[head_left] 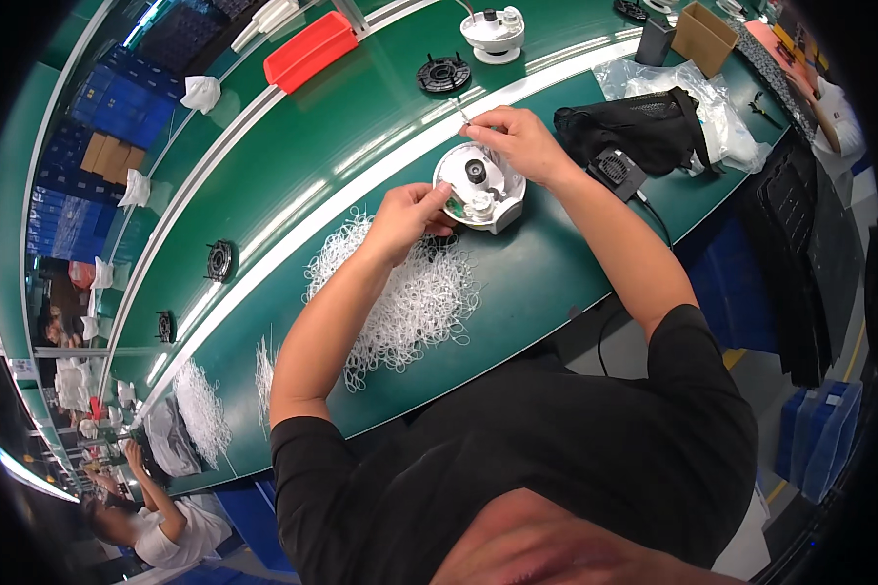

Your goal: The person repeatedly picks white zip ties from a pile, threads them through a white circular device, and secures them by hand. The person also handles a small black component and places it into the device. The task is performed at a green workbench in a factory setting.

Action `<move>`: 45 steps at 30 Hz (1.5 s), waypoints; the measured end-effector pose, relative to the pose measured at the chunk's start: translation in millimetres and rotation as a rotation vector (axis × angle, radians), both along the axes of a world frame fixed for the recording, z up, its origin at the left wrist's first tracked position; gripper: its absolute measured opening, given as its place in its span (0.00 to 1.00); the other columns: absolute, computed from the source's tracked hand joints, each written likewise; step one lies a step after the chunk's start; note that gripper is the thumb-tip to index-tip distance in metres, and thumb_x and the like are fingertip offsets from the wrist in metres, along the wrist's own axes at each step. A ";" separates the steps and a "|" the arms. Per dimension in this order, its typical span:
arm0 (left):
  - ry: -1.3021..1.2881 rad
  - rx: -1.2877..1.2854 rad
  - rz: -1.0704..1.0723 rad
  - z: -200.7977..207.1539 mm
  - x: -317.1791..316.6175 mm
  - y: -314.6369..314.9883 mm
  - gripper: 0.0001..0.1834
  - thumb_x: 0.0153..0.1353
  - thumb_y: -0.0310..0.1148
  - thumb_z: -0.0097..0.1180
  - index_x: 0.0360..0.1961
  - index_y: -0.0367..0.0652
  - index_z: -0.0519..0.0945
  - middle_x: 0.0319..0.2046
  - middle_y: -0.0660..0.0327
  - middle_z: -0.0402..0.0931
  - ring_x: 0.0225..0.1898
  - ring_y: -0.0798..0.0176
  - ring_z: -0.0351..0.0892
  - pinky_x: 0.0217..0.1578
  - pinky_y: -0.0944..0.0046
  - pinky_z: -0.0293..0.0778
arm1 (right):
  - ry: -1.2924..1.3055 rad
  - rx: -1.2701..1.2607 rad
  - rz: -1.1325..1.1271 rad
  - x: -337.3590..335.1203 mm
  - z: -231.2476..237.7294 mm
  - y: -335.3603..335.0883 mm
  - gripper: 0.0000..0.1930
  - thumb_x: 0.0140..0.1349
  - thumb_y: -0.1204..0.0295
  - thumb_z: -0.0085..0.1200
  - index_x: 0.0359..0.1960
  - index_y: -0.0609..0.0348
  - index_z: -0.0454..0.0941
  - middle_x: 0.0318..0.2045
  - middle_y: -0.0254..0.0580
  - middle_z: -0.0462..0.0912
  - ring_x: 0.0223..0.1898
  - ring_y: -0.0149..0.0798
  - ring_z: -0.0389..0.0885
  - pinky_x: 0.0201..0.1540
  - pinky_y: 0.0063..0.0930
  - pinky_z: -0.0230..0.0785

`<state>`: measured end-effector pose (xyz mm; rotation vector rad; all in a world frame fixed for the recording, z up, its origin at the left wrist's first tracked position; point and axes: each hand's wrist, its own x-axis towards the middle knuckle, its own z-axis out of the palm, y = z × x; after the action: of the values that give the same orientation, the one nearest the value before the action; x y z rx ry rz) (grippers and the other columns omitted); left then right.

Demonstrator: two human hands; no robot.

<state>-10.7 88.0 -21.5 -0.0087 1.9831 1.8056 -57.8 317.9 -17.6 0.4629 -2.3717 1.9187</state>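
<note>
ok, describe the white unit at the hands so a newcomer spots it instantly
On the green workbench, find the big heap of white loops. Just past its upper-right edge sits the white unit, round and open-topped with a black central knob, left hand on its rim. A similar white unit stands farther back; only this one has hands at it.

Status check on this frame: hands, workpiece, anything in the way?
Left hand gripping white round housing by its rim. Right hand pinching small slim piece near its far edge. White loop pile close by.
</note>
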 end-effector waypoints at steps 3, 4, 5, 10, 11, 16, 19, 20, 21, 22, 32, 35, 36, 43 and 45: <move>0.200 -0.148 0.109 2.3 -9.4 -8.8 0.14 0.68 0.33 0.57 0.46 0.31 0.81 0.35 0.58 0.84 0.30 0.69 0.80 0.32 0.69 0.78 | 0.014 0.046 0.055 -2.2 1.0 3.7 0.13 0.67 0.66 0.56 0.43 0.63 0.85 0.33 0.36 0.85 0.37 0.27 0.80 0.45 0.24 0.72; 0.231 -0.102 0.147 5.3 -14.2 -13.2 0.13 0.68 0.32 0.57 0.46 0.31 0.81 0.35 0.57 0.84 0.30 0.69 0.80 0.32 0.69 0.78 | 0.004 0.045 0.084 -0.6 3.9 3.1 0.13 0.68 0.67 0.55 0.44 0.63 0.85 0.30 0.35 0.85 0.35 0.26 0.80 0.43 0.24 0.73; 0.267 -0.056 0.183 12.3 -19.4 -16.4 0.13 0.68 0.30 0.56 0.46 0.31 0.81 0.36 0.57 0.84 0.30 0.69 0.80 0.31 0.70 0.78 | 0.001 0.077 0.098 -1.0 7.1 2.2 0.13 0.68 0.67 0.55 0.44 0.63 0.85 0.30 0.35 0.85 0.35 0.26 0.80 0.42 0.24 0.73; 0.314 0.176 0.195 42.3 -28.7 -9.5 0.11 0.69 0.26 0.54 0.50 0.33 0.74 0.43 0.49 0.83 0.37 0.63 0.85 0.36 0.68 0.80 | -0.003 0.119 0.169 -1.7 14.3 -5.4 0.12 0.69 0.68 0.53 0.44 0.63 0.84 0.27 0.34 0.83 0.32 0.25 0.78 0.37 0.23 0.71; 0.310 0.214 0.202 44.6 -29.4 -5.7 0.11 0.69 0.26 0.54 0.50 0.33 0.74 0.43 0.49 0.83 0.37 0.62 0.85 0.37 0.67 0.81 | -0.014 0.107 0.180 0.1 15.7 -6.5 0.12 0.69 0.68 0.53 0.44 0.63 0.83 0.27 0.33 0.82 0.31 0.25 0.78 0.37 0.23 0.71; 0.273 0.417 0.198 40.3 -38.8 0.7 0.11 0.69 0.28 0.55 0.49 0.35 0.74 0.42 0.49 0.83 0.41 0.60 0.85 0.41 0.64 0.83 | 0.031 0.105 0.207 -6.3 9.0 -8.9 0.12 0.67 0.66 0.54 0.42 0.61 0.83 0.28 0.39 0.85 0.32 0.30 0.81 0.38 0.27 0.73; 0.268 0.512 0.271 35.4 -42.9 6.2 0.08 0.68 0.28 0.57 0.46 0.37 0.77 0.39 0.53 0.83 0.37 0.63 0.84 0.37 0.66 0.81 | 0.032 0.119 0.209 -5.3 11.8 -8.1 0.12 0.67 0.66 0.54 0.42 0.61 0.83 0.28 0.38 0.84 0.32 0.29 0.80 0.38 0.26 0.72; 0.279 0.516 0.293 32.9 -44.6 8.5 0.07 0.67 0.28 0.58 0.44 0.38 0.78 0.38 0.55 0.83 0.35 0.64 0.83 0.36 0.67 0.80 | 0.023 0.137 0.212 -3.6 13.7 -8.1 0.12 0.68 0.66 0.53 0.42 0.62 0.83 0.28 0.36 0.84 0.32 0.28 0.79 0.38 0.25 0.72; 0.290 0.519 0.314 30.5 -46.1 10.6 0.07 0.67 0.28 0.59 0.43 0.38 0.79 0.37 0.57 0.82 0.34 0.66 0.82 0.34 0.68 0.78 | 0.015 0.155 0.215 -2.3 15.4 -8.0 0.12 0.68 0.67 0.53 0.42 0.63 0.83 0.28 0.35 0.83 0.33 0.27 0.79 0.39 0.24 0.71; 0.301 0.522 0.336 29.3 -47.3 13.0 0.06 0.66 0.28 0.60 0.41 0.39 0.80 0.36 0.59 0.82 0.32 0.67 0.80 0.33 0.68 0.77 | 0.021 0.165 0.208 -1.8 16.6 -7.7 0.12 0.68 0.66 0.53 0.42 0.62 0.83 0.28 0.34 0.83 0.32 0.26 0.79 0.39 0.24 0.71; 0.377 0.116 0.248 15.2 -35.4 32.7 0.08 0.62 0.30 0.66 0.39 0.37 0.83 0.33 0.64 0.83 0.30 0.75 0.75 0.31 0.73 0.70 | -0.048 0.068 0.204 -3.7 10.7 -5.9 0.11 0.68 0.69 0.53 0.45 0.62 0.81 0.28 0.33 0.83 0.31 0.25 0.77 0.36 0.22 0.70; 0.413 0.044 0.236 8.0 -35.0 32.6 0.08 0.62 0.29 0.65 0.39 0.36 0.83 0.32 0.64 0.83 0.32 0.75 0.77 0.33 0.74 0.72 | -0.098 -0.055 0.216 -3.7 5.8 -5.6 0.12 0.68 0.71 0.52 0.50 0.64 0.79 0.30 0.33 0.82 0.32 0.23 0.76 0.36 0.21 0.69; 0.423 0.009 0.234 7.6 -33.3 32.6 0.07 0.62 0.28 0.65 0.37 0.35 0.83 0.32 0.63 0.83 0.32 0.74 0.78 0.34 0.74 0.74 | -0.082 -0.102 0.257 -4.2 3.4 -5.2 0.13 0.68 0.71 0.52 0.51 0.64 0.78 0.31 0.33 0.82 0.32 0.23 0.75 0.36 0.21 0.69; 0.715 -0.307 0.152 2.5 -27.5 32.0 0.08 0.60 0.29 0.67 0.33 0.34 0.84 0.30 0.64 0.80 0.27 0.75 0.78 0.30 0.73 0.74 | -0.073 -0.053 0.198 -5.0 4.1 -4.2 0.12 0.67 0.68 0.55 0.43 0.66 0.82 0.37 0.34 0.84 0.39 0.24 0.77 0.43 0.22 0.71; 0.860 -0.440 0.098 7.8 -22.0 35.3 0.03 0.57 0.23 0.64 0.33 0.35 0.84 0.30 0.60 0.79 0.29 0.65 0.81 0.32 0.67 0.75 | -0.069 -0.165 0.177 -8.1 -0.5 -4.7 0.12 0.68 0.67 0.55 0.43 0.65 0.82 0.36 0.32 0.83 0.40 0.22 0.76 0.46 0.21 0.69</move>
<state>-32.7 123.3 -13.7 0.6369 2.9784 1.5054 -65.9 313.2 -18.1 0.6226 -2.2550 2.2186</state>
